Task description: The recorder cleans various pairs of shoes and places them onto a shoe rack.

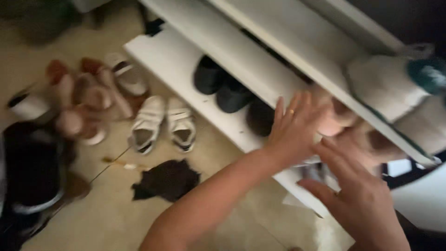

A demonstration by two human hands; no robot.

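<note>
Two flat, unclenched hands — left hand [295, 125], right hand [360, 200] — against blurred tan shoes [339, 118].

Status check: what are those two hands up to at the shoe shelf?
Left hand and right hand open, pressing a tan shoe into the white shelf. Dark shoes beside it.

Tan shoe [332, 122]: blurred, lying tilted on the white rack's lower shelf, partly under the shelf above. Just past the left fingertips [297, 104], touching them; right fingertips [327, 148] sit just below it.
</note>
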